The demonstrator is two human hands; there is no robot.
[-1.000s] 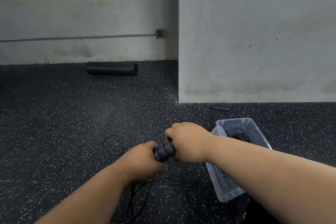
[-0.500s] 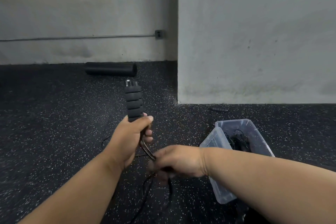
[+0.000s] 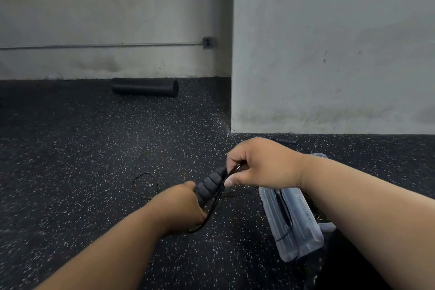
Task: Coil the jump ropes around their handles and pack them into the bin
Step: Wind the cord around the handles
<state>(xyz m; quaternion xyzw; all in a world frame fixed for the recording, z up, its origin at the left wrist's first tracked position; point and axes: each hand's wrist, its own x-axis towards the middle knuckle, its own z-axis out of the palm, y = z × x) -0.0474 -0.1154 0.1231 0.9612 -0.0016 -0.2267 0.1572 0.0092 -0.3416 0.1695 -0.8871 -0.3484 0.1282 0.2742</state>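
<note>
Handle (image 3: 208, 186) of jump rope, black, ribbed foam, held above speckled rubber floor (image 3: 70, 172), tilted with upper end toward the right. Left hand (image 3: 181, 207) wrapped around lower end of handle, fingers curled closed on it. Right hand (image 3: 263, 165) at upper end of handle, thumb and curled fingers pinching thin black rope (image 3: 217, 195) against handle tip. Rope strands running alongside handle from right hand down to left hand, then looping below left hand close to the floor. Further loop of black rope (image 3: 144, 185) lying on the floor beyond left hand, apart from both hands. Clear plastic bin (image 3: 292, 223) on the floor just right of the hands, partly covered by right forearm; dark rope visible through its near wall, exact contents not discernible. Small black ribbed handle (image 3: 286, 141) lying on the floor at base of the wall, beyond right hand. Black foam roller (image 3: 144, 86) lying on the floor against the far wall, well apart from the work area. Metal conduit (image 3: 101, 45) running along the far wall to a small grey outlet box (image 3: 207, 42).
</note>
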